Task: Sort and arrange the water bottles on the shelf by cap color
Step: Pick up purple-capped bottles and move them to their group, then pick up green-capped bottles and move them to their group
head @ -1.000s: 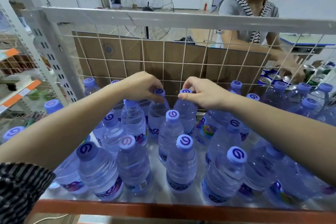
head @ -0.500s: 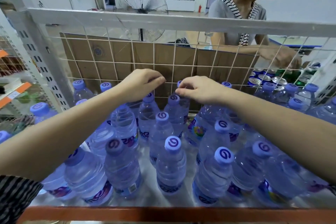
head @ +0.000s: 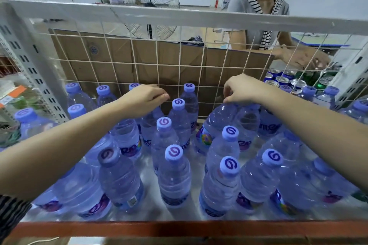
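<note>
Bottles (head: 175,173) stand crowded on shelf (head: 179,228), caps purple. Right hand (head: 246,89) at 1 o'clock pinches hidden top of back-row bottle (head: 223,117); left hand (head: 144,99) at 11 o'clock curls over second bottle (head: 149,123), grip unclear. Best lift straight up: neighbours touch, could topple.

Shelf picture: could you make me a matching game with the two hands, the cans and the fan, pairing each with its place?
Things:
1 left hand
2 right hand
3 cans
4 fan

Places:
a behind the mesh, far right
b curled on a bottle, left of centre
c beyond the cardboard, top
d curled on a bottle, right of centre

Pairs: 1-b, 2-d, 3-a, 4-c
</note>
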Motion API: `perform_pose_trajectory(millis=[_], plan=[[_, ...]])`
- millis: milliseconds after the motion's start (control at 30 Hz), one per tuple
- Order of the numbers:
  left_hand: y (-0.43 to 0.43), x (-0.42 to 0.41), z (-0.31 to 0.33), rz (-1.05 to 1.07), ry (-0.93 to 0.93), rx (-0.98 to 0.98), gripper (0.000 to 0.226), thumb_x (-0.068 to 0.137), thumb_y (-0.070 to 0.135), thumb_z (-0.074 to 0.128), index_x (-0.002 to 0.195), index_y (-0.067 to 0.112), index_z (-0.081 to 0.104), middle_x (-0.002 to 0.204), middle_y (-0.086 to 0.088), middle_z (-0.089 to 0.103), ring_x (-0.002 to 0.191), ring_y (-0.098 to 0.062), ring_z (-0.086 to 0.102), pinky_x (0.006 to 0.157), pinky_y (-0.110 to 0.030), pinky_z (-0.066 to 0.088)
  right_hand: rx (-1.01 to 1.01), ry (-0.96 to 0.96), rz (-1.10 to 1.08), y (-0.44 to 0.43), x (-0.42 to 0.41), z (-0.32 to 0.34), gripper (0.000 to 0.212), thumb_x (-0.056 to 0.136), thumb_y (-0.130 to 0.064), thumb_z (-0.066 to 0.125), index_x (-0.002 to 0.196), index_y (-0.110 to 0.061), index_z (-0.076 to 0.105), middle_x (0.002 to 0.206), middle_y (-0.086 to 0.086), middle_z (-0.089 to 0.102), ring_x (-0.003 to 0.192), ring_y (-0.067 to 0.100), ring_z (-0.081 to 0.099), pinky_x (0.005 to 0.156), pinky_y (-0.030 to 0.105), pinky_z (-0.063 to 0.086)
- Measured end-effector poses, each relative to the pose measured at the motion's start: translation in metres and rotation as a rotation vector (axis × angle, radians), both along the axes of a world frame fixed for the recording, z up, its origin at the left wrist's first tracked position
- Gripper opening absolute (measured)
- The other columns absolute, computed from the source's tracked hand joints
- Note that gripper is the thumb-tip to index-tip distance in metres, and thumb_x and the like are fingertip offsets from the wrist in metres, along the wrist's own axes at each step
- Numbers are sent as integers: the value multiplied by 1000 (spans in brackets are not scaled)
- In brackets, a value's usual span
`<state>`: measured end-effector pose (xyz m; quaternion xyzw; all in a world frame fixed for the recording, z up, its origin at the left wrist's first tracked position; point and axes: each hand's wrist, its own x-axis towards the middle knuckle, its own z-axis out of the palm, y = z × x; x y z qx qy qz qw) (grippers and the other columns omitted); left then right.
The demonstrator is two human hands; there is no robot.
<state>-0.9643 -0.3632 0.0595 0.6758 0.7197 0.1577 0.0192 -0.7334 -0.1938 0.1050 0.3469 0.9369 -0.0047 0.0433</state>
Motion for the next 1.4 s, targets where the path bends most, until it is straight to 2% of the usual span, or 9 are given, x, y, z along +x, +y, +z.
perform_pose_trajectory(millis=[100, 200, 333, 567, 800, 900, 1133, 1300, 1400], plan=[[-2, 1, 3, 11, -21, 0, 37, 104, 30, 40, 116, 8, 67, 113, -7, 67, 104, -25, 59, 93, -40, 45, -136, 125, 28, -7, 1, 6, 17, 82, -32, 76, 86, -16, 75, 80, -1, 71, 71, 9, 63, 60, 21, 49], [-4, 1, 4, 6, -25, -1, 39, 104, 31, 39, 111, 5, 67, 106, -9, 67, 99, -26, 59, 90, -42, 45, -90, 175, 139, -23, -9, 3, 14, 77, -31, 78, 75, -18, 73, 68, -7, 67, 71, 11, 65, 62, 24, 50], [-5, 3, 5, -6, -4, -7, 43, 105, 34, 37, 105, 2, 65, 100, -13, 67, 94, -29, 60, 86, -45, 46, 20, 207, 208, -38, -21, -6, 17, 77, -34, 76, 80, -17, 74, 65, -7, 58, 69, 17, 59, 64, 27, 48], [-3, 9, 9, -40, -29, 95, 32, 102, 34, 40, 107, 12, 63, 103, -5, 69, 94, -25, 61, 81, -41, 47, 13, 108, 167, -52, -5, -15, 30, 89, -39, 64, 102, -13, 71, 98, 4, 70, 92, 23, 63, 81, 37, 53], [7, 37, 36, -144, -42, 265, 25, 101, 29, 46, 115, 16, 63, 95, 1, 63, 88, -22, 58, 72, -29, 37, 45, 341, 70, -78, 31, 11, 29, 95, -35, 57, 110, -15, 70, 108, 3, 70, 101, 20, 62, 88, 36, 49], [9, 65, 43, -197, -33, 253, 25, 101, 30, 47, 116, 16, 63, 92, 6, 57, 84, -17, 53, 72, -28, 36, 54, 474, 12, -90, 53, 18, 25, 95, -31, 58, 108, -16, 71, 105, 3, 71, 96, 19, 62, 86, 34, 48], [-1, 154, 69, -420, 41, 282, 24, 100, 27, 50, 118, 15, 60, 109, 0, 66, 99, -20, 59, 81, -29, 41, 141, 739, -42, -114, 131, 16, 17, 93, -24, 60, 100, -15, 73, 92, 4, 72, 84, 18, 63, 81, 36, 49], [-5, 251, 73, -522, 84, 261, 34, 97, 35, 45, 118, 13, 60, 110, -5, 65, 100, -27, 59, 85, -41, 46, 202, 775, -47, -126, 223, 5, 16, 90, -16, 63, 101, -10, 73, 93, 9, 72, 86, 25, 65, 80, 39, 47], [3, 320, 59, -536, 13, 282, 28, 99, 26, 50, 116, 8, 61, 107, -8, 65, 98, -29, 59, 85, -41, 45, 206, 796, -86, -130, 294, -4, 16, 89, -14, 64, 101, -8, 73, 96, 8, 73, 89, 24, 66, 82, 42, 49]])
